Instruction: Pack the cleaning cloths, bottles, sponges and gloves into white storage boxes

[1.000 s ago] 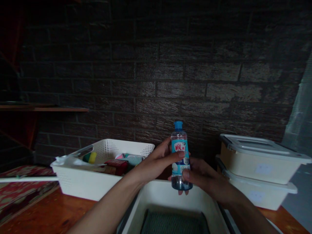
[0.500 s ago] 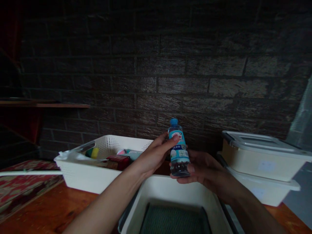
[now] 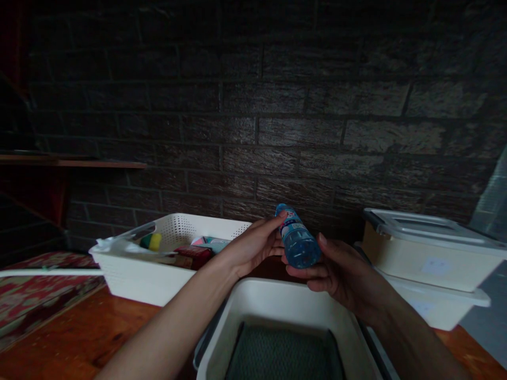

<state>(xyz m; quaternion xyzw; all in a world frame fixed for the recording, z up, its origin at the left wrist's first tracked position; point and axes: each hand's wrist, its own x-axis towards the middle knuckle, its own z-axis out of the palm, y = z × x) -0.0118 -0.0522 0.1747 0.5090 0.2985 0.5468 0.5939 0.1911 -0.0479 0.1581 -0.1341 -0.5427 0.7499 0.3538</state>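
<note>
A clear plastic bottle with a blue label and a blue cap is held up over the far rim of a white bin. It tilts, with its cap away from me and its base towards me. My left hand grips the upper part, thumb across the label. At the lower end, my right hand has its fingers under the base and its thumb along the side. Inside the bin lies a dark green mesh-textured item.
A white perforated basket on the left holds a yellow-green sponge, packets and a plastic bag. Two lidded storage boxes are stacked on the right. Behind stands a dark brick wall, with a wooden shelf at left. Everything rests on a wooden table.
The bottle has tipped from nearly upright to leaning away, so its base now faces me. Both hands turned with it, and my right thumb has shifted to the bottle's side.
</note>
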